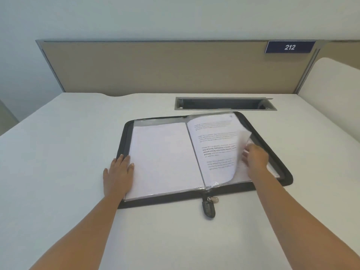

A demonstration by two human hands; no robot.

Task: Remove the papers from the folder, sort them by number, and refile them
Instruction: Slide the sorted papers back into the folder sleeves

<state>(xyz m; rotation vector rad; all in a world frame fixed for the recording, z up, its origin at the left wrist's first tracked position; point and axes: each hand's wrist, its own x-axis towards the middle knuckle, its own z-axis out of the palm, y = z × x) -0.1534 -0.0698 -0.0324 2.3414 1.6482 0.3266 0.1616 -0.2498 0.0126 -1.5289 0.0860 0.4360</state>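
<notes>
A black zip folder (280,152) lies open on the white desk. Its left half shows a blank white page in a clear sleeve (161,156). My left hand (118,172) rests flat on the folder's left edge, fingers straight. On the right half a printed sheet in a sleeve (216,145) curls up off the stack. My right hand (255,159) holds that sheet's right edge, with the fingertips tucked behind it. More sleeves lie under it on the right.
The folder's zip pull (209,208) hangs over the near edge onto the desk (68,152). A grey cable tray slot (224,104) is set into the desk behind the folder. A beige partition (155,69) with a "212" plate (289,47) closes the back.
</notes>
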